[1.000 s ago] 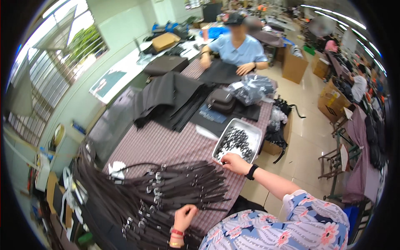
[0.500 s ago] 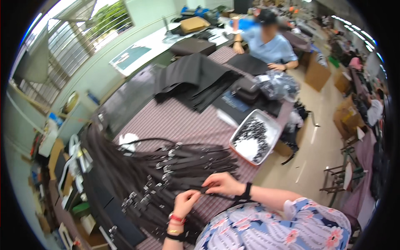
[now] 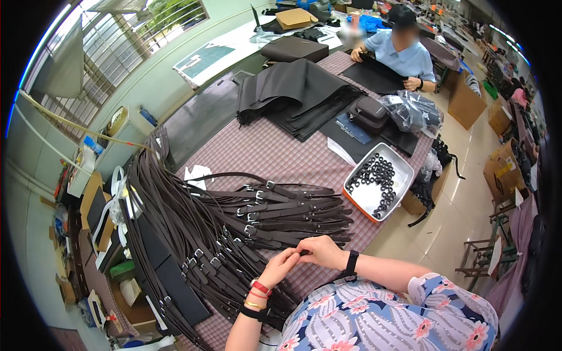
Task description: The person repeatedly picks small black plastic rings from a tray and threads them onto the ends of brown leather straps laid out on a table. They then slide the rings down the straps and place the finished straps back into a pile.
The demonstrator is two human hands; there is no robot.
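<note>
Over the dark buckled straps [image 3: 257,216] — both hands meet.
Left hand [image 3: 280,266] and right hand [image 3: 321,251] pinch closed on something small, perhaps a black ring.

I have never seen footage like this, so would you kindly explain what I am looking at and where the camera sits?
There is no machine here: a person works with bare hands, and the camera is worn on their head, looking down. Its fisheye lens bends straight edges near the rim. The left hand and right hand meet in front of the person, pinching something small and dark between the fingertips; it is too small to tell what. They hover over a big pile of dark straps with metal buckles, spread on a checked tablecloth. To the right lies a tray of black rings. Farther back are folded dark fabric and a co-worker in a blue shirt.
</note>
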